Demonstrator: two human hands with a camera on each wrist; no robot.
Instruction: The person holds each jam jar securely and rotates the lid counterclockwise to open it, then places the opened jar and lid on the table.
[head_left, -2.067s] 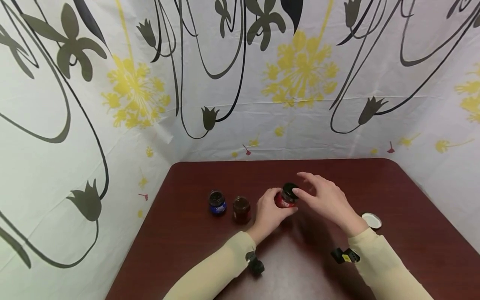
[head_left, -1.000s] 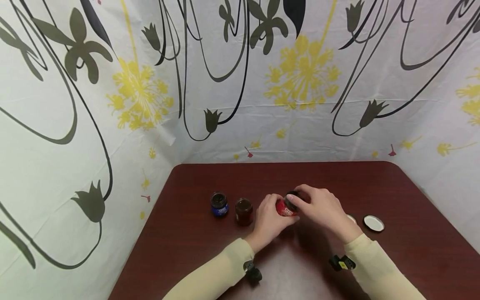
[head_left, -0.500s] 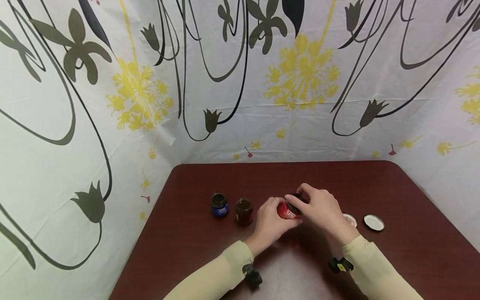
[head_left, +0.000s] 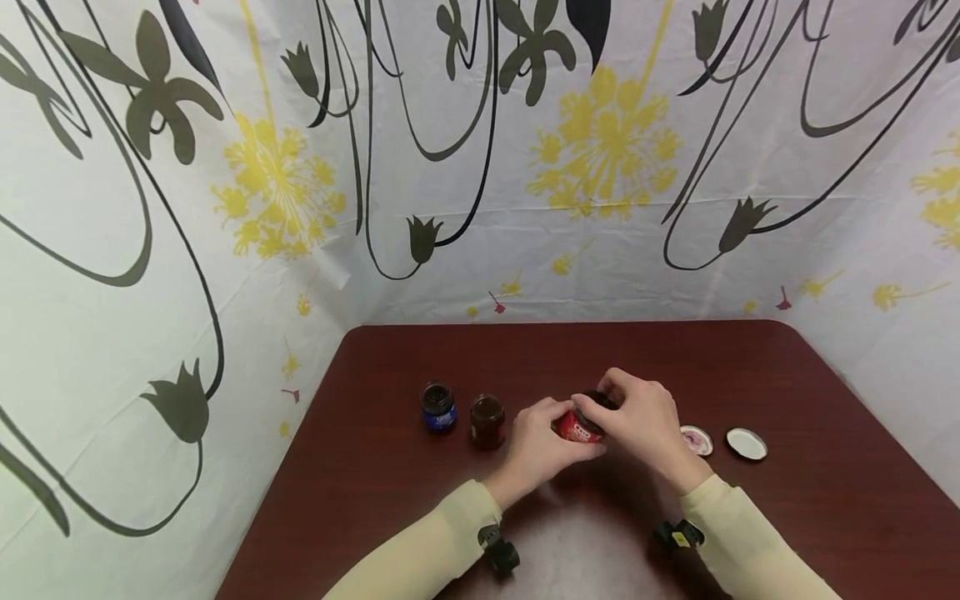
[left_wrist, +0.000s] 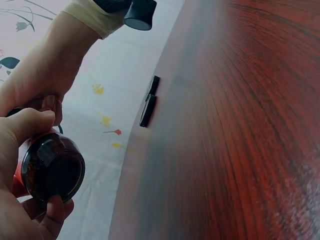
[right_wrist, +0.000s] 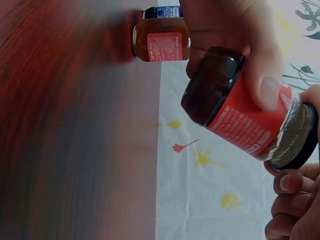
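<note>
My left hand (head_left: 542, 442) grips a glass jar (right_wrist: 245, 115) with a red label and dark contents, its thumb across the label in the right wrist view. The jar is held tilted above the table. On its top sits a black lid (head_left: 602, 400), which the fingers and thumb of my right hand (head_left: 639, 421) grip. In the left wrist view the jar's dark glass base (left_wrist: 55, 170) faces the camera. Left of the hands stand an uncovered jar of brown contents (head_left: 487, 422) and a jar with a blue label (head_left: 438, 408).
Two loose lids lie right of my right hand: a patterned one (head_left: 697, 440) and one with its white inside up (head_left: 746, 444). The dark red table (head_left: 360, 492) ends at a patterned cloth wall (head_left: 465, 292) behind.
My right hand's fingers, spread beside the lid at first, have closed round it. The jar has come slightly nearer. The patterned lid has come into view from behind my right wrist.
</note>
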